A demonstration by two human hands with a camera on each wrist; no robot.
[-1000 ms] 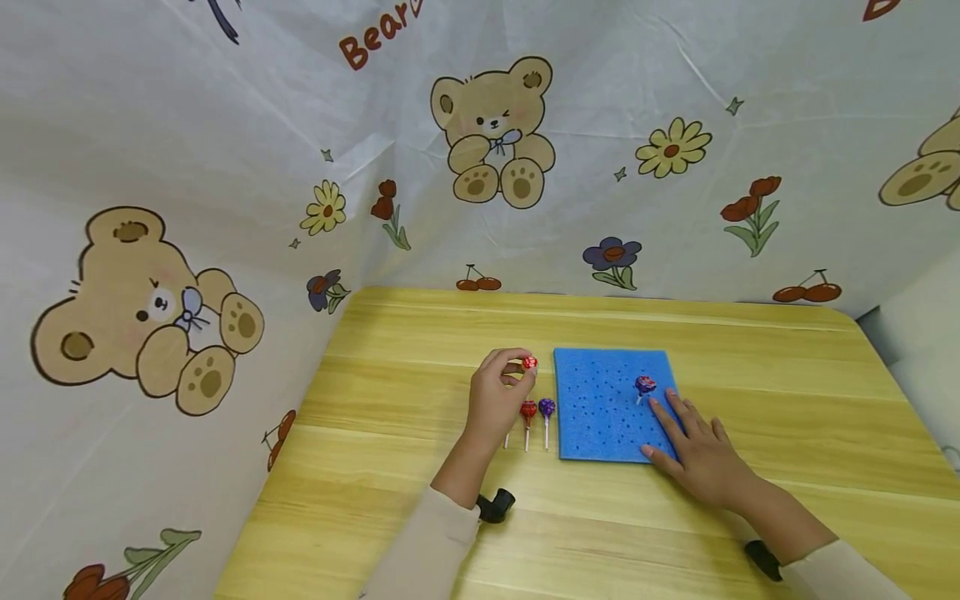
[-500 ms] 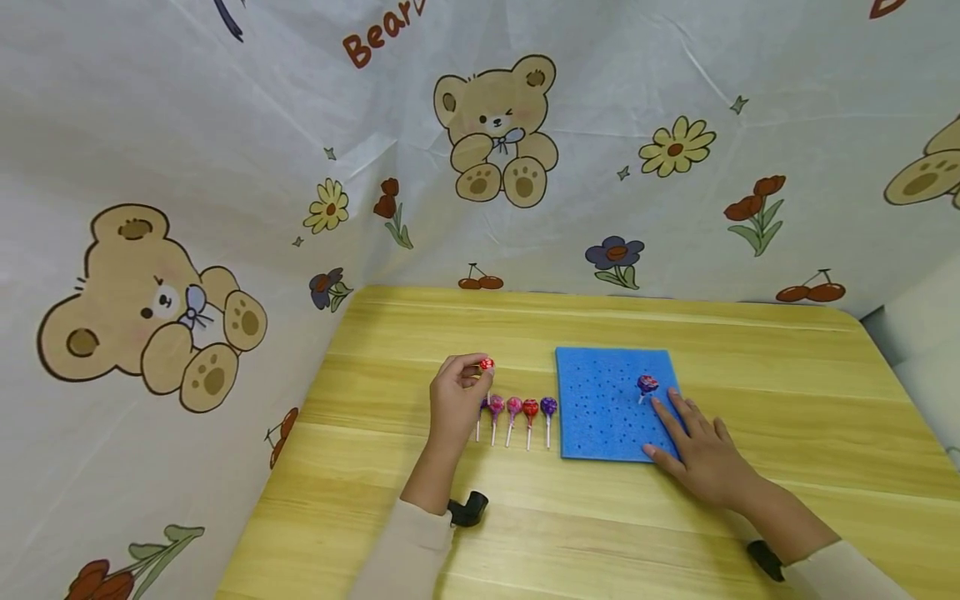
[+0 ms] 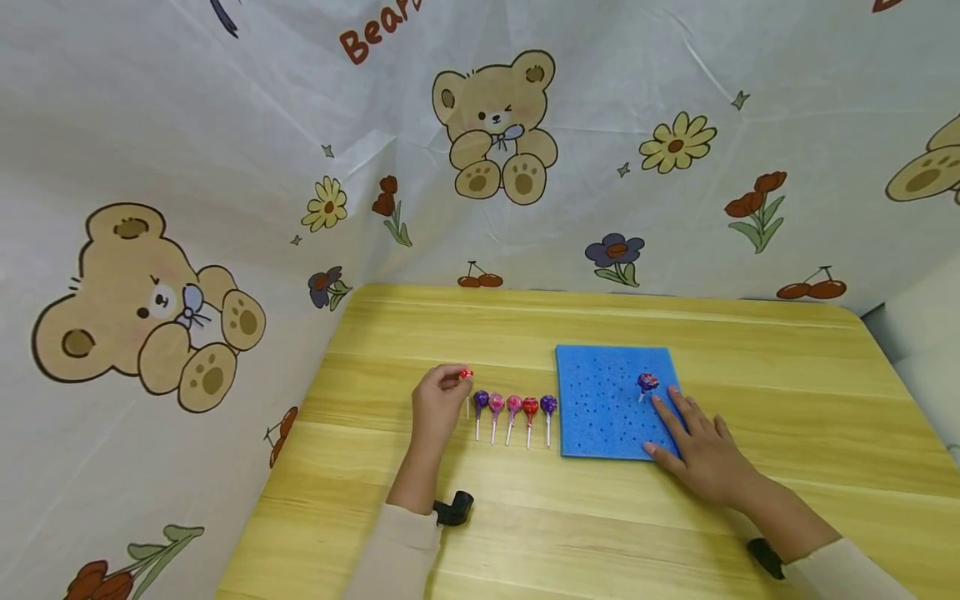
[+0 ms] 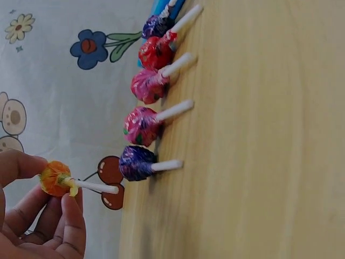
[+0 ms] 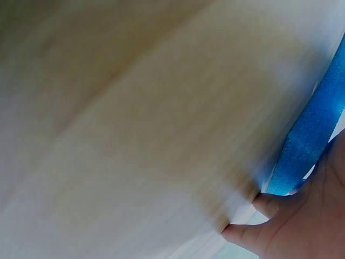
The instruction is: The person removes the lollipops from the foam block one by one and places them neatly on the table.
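Note:
My left hand (image 3: 438,408) pinches a lollipop by its wrapped head, which shows orange (image 4: 55,178) in the left wrist view and red in the head view. Its white stick points down, beside the left end of a row of several lollipops (image 3: 497,403) in purple, pink and red wrappers. They lie on the table, sticks toward the near side. My right hand (image 3: 705,458) has its fingers spread, resting on the right edge of a blue foam board (image 3: 600,417) dotted with small holes. One red-and-purple lollipop (image 3: 647,382) stands in the board near those fingertips.
The wooden table (image 3: 600,525) runs back to a white curtain (image 3: 420,100) printed with bears and flowers. Black wrist devices (image 3: 454,508) sit on both forearms.
My left hand has moved left with the pinched lollipop, from near the board to the row's left end, and is now lower. More of the row shows. The right hand stays in place.

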